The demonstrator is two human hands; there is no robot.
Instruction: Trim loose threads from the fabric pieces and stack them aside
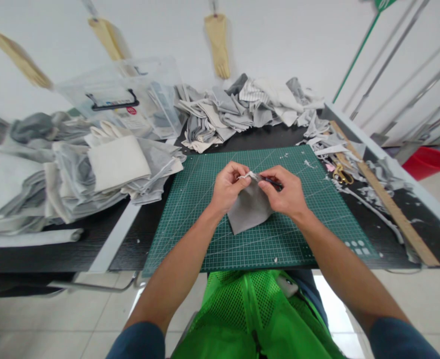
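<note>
A piece of grey fabric hangs between my hands just over the green cutting mat. My left hand is closed, pinching the fabric's frayed top edge, where white threads stick up. Closed at the other end of that edge is my right hand. It holds a slim dark tool against the palm, its tip close to the threads. My fingers cover most of the tool, so its kind cannot be made out.
Folded grey and cream cloths are piled at left, with more cloth pieces along the back. Behind stands a clear plastic box. At right lie a wooden ruler, gold-handled scissors and fabric scraps.
</note>
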